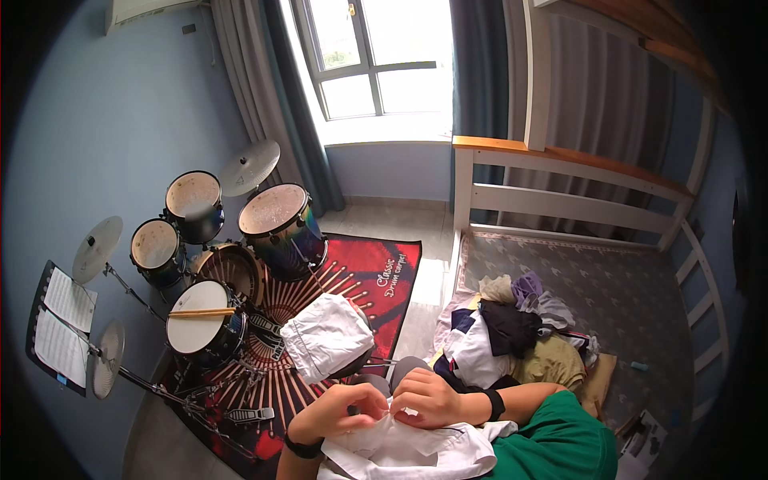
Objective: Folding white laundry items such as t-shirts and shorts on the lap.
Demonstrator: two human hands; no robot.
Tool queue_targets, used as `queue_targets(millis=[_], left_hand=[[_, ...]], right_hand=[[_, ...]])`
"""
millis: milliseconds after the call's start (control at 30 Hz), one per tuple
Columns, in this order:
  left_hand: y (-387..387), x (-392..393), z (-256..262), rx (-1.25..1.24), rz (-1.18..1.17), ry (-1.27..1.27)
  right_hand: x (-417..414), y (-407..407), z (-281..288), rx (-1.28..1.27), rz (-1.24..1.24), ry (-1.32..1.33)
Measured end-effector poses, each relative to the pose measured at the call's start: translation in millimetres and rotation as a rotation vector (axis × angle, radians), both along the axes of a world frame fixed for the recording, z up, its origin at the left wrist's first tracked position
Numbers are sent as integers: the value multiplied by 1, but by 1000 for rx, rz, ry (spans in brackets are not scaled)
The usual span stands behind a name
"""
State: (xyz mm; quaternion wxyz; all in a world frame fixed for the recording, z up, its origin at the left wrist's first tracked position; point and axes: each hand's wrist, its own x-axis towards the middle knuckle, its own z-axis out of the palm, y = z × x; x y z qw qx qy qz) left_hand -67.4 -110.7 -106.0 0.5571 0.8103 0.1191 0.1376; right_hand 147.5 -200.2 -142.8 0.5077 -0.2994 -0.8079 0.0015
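Observation:
A white cloth garment (414, 450) lies across my front at the bottom of the view. My left hand (345, 408) and my right hand (425, 398) meet at its upper edge, their fingertips pinching the cloth close together. Both wrists wear dark bands. Ahead of my hands, a folded white garment (327, 336) rests on a round seat. Right of them, a heap of mixed clothes holds a black garment (510, 327), an olive-yellow one (549, 363) and a purple one (527, 289).
A drum kit with a snare drum (197, 318), drumsticks (202, 312) and cymbals stands at left on a red drum carpet (396, 264). A music stand (60, 327) is at far left. The bed frame (570, 204) and its dark mattress (630, 294) occupy the right.

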Motion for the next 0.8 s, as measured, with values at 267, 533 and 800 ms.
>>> queue_targets(millis=[267,533,800], left_hand=[[-16,-28,46,94,-83,347],[-22,-50,45,-209,98,-29],[-20,-35,54,-522,-44,-90]], right_hand=[[12,-2,-6,-287,1,-15],[35,-35,49,-988,754,-264],[50,-38,63,-824,790,-401]])
